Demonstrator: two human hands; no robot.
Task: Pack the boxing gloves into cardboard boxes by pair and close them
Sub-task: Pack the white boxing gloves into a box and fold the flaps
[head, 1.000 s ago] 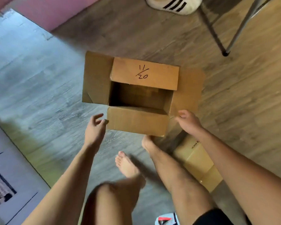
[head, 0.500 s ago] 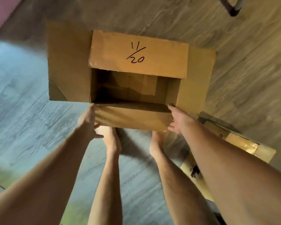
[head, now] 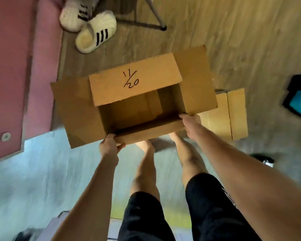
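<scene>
Two boxes are being counted. One open box (head: 135,84), flap marked 11/20, is being held over the floor (head: 250,40), gripped at its near corners by the left hand (head: 109,145) and the right hand (head: 191,124); only bare cardboard is showing inside. A second box (head: 228,117) is lying on the floor to the right, partly covered. Two slippers (head: 96,32) are lying beyond.

You stand in a home: fluffy striped slippers (head: 96,32) lie on the wood-plank floor (head: 241,40), near a pink surface (head: 12,66) and a metal chair leg (head: 156,16); your feet (head: 145,145) are bare.
</scene>
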